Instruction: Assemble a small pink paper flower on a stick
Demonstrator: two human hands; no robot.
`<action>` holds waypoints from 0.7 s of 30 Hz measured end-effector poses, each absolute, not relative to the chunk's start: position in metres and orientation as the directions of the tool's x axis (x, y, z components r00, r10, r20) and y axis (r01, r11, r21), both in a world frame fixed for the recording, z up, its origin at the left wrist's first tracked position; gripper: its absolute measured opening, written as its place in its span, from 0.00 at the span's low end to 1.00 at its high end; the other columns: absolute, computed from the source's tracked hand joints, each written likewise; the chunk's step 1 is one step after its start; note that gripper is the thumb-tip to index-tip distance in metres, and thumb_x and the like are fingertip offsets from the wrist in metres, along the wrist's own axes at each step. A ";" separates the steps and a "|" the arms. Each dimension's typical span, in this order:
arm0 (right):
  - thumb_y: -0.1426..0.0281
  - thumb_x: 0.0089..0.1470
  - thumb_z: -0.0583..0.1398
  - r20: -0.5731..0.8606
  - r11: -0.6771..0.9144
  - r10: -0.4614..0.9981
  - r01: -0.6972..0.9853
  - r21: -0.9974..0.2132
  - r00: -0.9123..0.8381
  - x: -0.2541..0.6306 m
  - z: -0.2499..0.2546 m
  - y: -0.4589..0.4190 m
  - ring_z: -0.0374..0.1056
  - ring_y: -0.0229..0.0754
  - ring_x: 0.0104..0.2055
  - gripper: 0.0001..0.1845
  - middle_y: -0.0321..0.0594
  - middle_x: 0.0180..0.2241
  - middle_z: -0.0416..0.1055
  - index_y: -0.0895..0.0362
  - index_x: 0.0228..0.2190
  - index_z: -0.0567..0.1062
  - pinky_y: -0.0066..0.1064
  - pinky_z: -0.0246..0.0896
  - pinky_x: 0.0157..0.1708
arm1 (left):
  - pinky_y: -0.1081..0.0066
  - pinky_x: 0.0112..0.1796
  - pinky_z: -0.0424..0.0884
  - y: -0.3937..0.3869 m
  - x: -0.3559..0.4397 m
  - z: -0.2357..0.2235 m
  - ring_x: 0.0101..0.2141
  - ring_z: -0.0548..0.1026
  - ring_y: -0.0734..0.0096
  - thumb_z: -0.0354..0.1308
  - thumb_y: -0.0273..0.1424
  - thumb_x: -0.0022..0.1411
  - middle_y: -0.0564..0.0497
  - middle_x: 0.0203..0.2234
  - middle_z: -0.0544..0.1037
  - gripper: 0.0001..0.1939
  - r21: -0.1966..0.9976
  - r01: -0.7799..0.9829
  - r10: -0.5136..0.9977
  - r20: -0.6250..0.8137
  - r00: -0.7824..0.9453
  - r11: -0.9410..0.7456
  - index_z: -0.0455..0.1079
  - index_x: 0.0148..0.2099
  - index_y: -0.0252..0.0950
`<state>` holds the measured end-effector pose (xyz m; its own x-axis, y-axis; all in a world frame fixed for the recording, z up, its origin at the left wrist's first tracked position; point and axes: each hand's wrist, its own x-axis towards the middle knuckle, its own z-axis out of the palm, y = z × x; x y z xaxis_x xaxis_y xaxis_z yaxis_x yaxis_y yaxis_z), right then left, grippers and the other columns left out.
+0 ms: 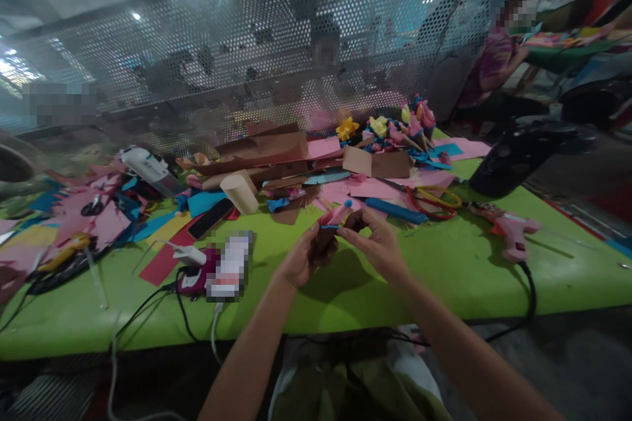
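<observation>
Over the front part of the green table, my left hand [303, 256] is closed around a small paper flower [334, 216], pink at the top with a brown wrapping below. A thin blue strip [329, 227] crosses the brown wrapping. At the flower's right side, the fingers of my right hand [378, 240] are pinched together at the end of that strip. Just behind my hands lies a blue tube-like tool [396, 210], with red-handled scissors [429, 204] beside it. A pink glue gun [516, 233] rests farther right, its black cable running off the front edge.
Finished paper flowers [415, 122] pile up at the back. Brown cardboard [266, 148] and paper scraps spread along the table [444, 276]. A cardboard roll [239, 193], a phone [231, 266], a power strip [195, 279] and a yellow glue gun [66, 252] lie left. A person [498, 62] sits beyond, right.
</observation>
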<state>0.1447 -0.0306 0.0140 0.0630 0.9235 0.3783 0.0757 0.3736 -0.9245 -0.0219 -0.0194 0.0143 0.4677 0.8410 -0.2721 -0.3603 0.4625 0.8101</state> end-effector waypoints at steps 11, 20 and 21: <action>0.53 0.44 0.69 0.271 0.272 0.962 -0.072 -0.960 0.022 0.144 0.014 -0.028 0.65 0.40 0.28 0.20 0.35 0.25 0.70 0.55 0.28 0.73 0.32 0.62 0.31 | 0.79 0.18 0.49 -0.020 -0.024 0.013 0.20 0.60 0.80 0.62 0.54 0.53 0.54 0.23 0.68 0.30 0.829 -0.330 0.824 -0.245 0.512 0.452 0.73 0.47 0.36; 0.49 0.48 0.66 0.300 0.300 0.954 0.001 -0.954 0.006 0.143 0.015 -0.030 0.65 0.41 0.29 0.21 0.36 0.26 0.70 0.54 0.28 0.73 0.32 0.62 0.32 | 0.78 0.19 0.50 -0.021 -0.023 0.012 0.20 0.61 0.80 0.63 0.56 0.51 0.53 0.24 0.70 0.30 0.830 -0.304 0.821 -0.282 0.496 0.468 0.74 0.44 0.35; 0.49 0.48 0.66 0.294 0.294 0.956 -0.013 -0.956 0.019 0.143 0.014 -0.030 0.64 0.41 0.30 0.21 0.36 0.26 0.69 0.54 0.28 0.73 0.32 0.62 0.32 | 0.78 0.19 0.50 -0.020 -0.023 0.012 0.20 0.60 0.80 0.63 0.56 0.52 0.53 0.24 0.69 0.29 0.826 -0.314 0.822 -0.277 0.498 0.468 0.73 0.41 0.35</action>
